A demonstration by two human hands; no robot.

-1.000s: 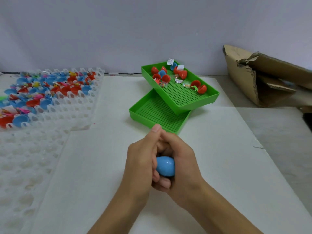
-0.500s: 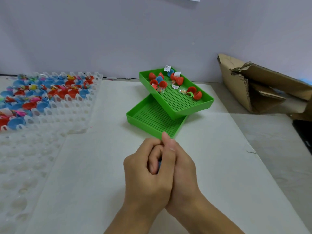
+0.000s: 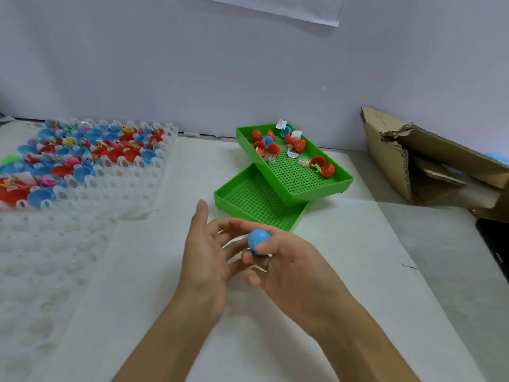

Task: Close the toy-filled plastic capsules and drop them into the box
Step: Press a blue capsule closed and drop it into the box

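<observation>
A closed blue capsule (image 3: 258,241) sits in the fingertips of my right hand (image 3: 286,268), just in front of the green trays. My left hand (image 3: 205,257) is beside it with fingers spread, off the capsule. The upper green tray (image 3: 327,188) holds several open red and blue capsules (image 3: 266,146) with small toys and paper slips. A torn cardboard box (image 3: 396,158) lies at the right, its opening facing left. A clear cell tray (image 3: 154,172) at the left holds several red and blue capsule halves (image 3: 82,158) with toys.
A second green tray (image 3: 248,199) lies under the upper one, tilting it. Another clear cell tray (image 3: 46,266) with nothing in it lies at the front left. A dark object (image 3: 495,244) sits at the right edge. White board covers the table.
My hands were pressed together around the blue capsule; now they have come apart. The left hand has opened and let go, and the right hand holds the closed capsule alone.
</observation>
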